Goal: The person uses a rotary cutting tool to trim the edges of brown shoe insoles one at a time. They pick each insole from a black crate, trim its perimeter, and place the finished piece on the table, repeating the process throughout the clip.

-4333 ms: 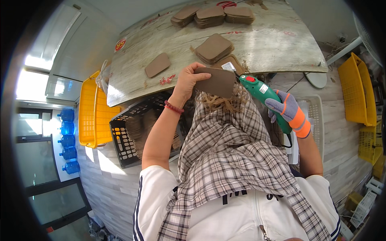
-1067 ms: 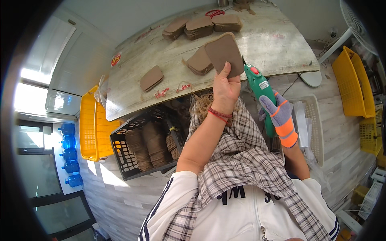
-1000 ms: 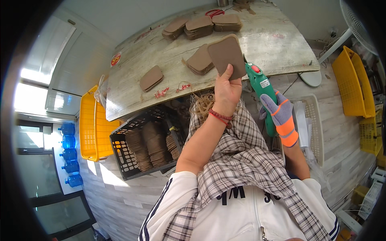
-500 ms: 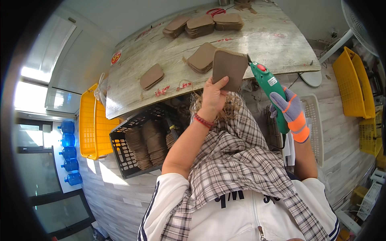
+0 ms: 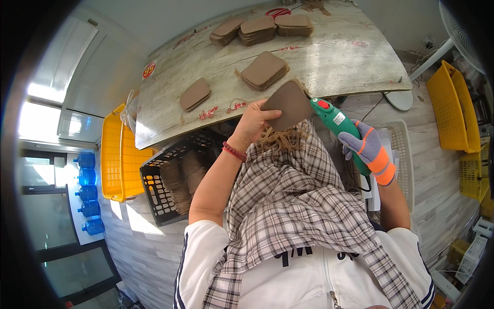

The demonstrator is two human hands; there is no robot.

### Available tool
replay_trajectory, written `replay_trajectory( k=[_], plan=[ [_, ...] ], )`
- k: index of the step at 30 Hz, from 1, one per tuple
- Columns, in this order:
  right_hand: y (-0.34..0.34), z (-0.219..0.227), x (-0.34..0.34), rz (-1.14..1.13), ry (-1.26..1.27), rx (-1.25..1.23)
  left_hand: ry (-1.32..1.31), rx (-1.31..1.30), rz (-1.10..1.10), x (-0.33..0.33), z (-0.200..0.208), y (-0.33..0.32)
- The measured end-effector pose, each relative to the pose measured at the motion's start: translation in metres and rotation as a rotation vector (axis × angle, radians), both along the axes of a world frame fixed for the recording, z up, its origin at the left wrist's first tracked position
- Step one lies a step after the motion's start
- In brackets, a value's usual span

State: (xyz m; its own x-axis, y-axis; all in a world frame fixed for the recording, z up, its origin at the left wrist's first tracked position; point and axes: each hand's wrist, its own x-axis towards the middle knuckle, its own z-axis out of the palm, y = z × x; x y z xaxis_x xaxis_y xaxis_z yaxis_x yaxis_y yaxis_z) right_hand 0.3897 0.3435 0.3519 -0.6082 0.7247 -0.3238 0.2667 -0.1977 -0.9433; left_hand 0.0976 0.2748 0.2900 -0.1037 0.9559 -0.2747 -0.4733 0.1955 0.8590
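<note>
Between the thumb and fingers of my bare left hand [image 5: 253, 123] is a flat brown pad [image 5: 287, 107] with rounded corners, held tilted over my lap just off the table's near edge. My gloved right hand [image 5: 363, 143] is wrapped round a green corded electric hand tool [image 5: 332, 117] with a red button. The tool's narrow tip meets or nearly meets the pad's right edge; exact contact is too small to tell. Frayed brown trimmings [image 5: 282, 140] lie on the plaid apron [image 5: 293, 190] below the pad. A stack of similar pads [image 5: 264, 69] sits on the table beyond my left hand.
On the table [image 5: 329, 67] are a smaller pad stack [image 5: 195, 94], several stacks at the back and red-handled scissors [image 5: 278, 12]. A black crate [image 5: 149, 193] of brown pieces stands lower left, beside a yellow basket [image 5: 114, 170]. At right are a pale basket [image 5: 406, 170] and a fan [image 5: 455, 31].
My left hand has moved left and slightly down, and the pad has turned clockwise in it. The tool has followed, shifting a little left and down with its tip at the pad's edge.
</note>
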Motion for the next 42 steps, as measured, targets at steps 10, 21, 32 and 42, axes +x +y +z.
replay_trajectory(
  k=[10,21,32,42],
  plan=[
    [0.004,-0.003,-0.011,0.011,-0.001,-0.009,0.080,-0.092,-0.087,-0.003,0.008,-0.006],
    [0.001,-0.001,-0.013,0.123,-0.022,-0.005,0.229,0.182,0.220,-0.032,0.013,-0.008],
    [-0.004,0.000,-0.019,0.187,-0.079,0.002,0.285,0.075,0.024,-0.028,0.020,-0.010],
    [-0.005,-0.004,-0.034,0.221,-0.058,0.004,0.457,0.008,-0.153,-0.018,0.023,-0.013]
  ],
)
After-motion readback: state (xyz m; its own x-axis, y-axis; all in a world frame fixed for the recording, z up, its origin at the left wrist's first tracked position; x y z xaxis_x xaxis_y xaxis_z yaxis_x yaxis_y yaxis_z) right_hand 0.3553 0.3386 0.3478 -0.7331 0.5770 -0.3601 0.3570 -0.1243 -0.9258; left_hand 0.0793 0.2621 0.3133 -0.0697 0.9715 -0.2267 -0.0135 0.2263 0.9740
